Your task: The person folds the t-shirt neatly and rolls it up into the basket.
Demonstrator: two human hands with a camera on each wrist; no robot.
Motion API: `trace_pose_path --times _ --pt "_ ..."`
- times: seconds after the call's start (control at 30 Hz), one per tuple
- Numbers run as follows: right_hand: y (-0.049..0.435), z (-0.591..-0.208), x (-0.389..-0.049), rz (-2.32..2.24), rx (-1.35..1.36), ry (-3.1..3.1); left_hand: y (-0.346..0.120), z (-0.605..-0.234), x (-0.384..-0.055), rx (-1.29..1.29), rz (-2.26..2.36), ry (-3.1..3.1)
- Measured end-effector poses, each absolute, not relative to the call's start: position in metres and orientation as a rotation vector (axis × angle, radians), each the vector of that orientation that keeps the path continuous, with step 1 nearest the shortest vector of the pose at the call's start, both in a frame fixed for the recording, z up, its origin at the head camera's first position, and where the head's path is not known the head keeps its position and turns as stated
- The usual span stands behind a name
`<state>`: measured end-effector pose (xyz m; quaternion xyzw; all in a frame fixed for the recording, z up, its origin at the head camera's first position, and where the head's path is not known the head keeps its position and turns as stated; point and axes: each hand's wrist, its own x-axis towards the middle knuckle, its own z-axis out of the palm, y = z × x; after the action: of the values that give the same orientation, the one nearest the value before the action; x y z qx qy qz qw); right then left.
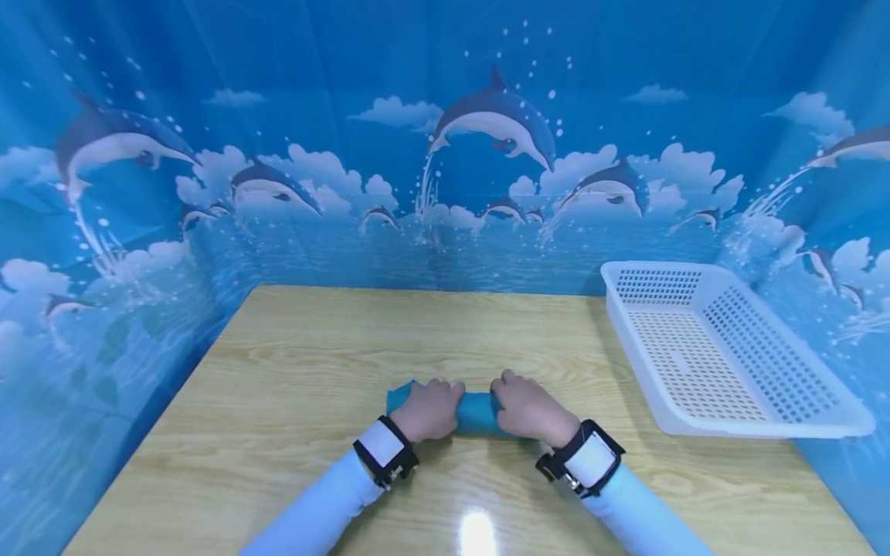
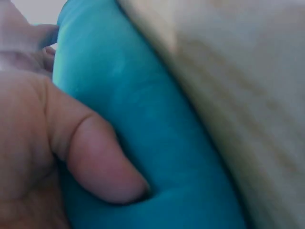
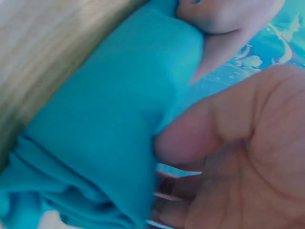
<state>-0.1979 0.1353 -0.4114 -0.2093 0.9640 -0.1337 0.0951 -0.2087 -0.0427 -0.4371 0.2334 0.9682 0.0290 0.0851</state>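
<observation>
A rolled teal cloth point(image 1: 477, 413) lies crosswise on the wooden table, near its middle. My left hand point(image 1: 429, 409) grips the roll's left part; in the left wrist view the thumb point(image 2: 107, 162) presses a dent into the smooth fabric. Toward the other end, my right hand point(image 1: 531, 409) holds the roll, its fingers over the far side. Loose folds bunch at that end of the cloth point(image 3: 109, 114) in the right wrist view, where the right thumb point(image 3: 190, 138) touches the side. Most of the fingertips are hidden.
A white perforated plastic basket point(image 1: 633, 351) stands at the table's right side. Bare wooden tabletop point(image 1: 313, 340) surrounds the hands. Blue dolphin-print curtains point(image 1: 431, 255) hang along the back and both sides.
</observation>
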Motion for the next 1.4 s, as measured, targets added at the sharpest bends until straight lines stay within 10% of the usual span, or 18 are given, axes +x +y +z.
trace_pose_path --times 1.4 --pt "0.167 -0.454 -0.182 -0.657 -0.801 2.716 -0.081 -0.448 -0.231 0.744 0.74 2.499"
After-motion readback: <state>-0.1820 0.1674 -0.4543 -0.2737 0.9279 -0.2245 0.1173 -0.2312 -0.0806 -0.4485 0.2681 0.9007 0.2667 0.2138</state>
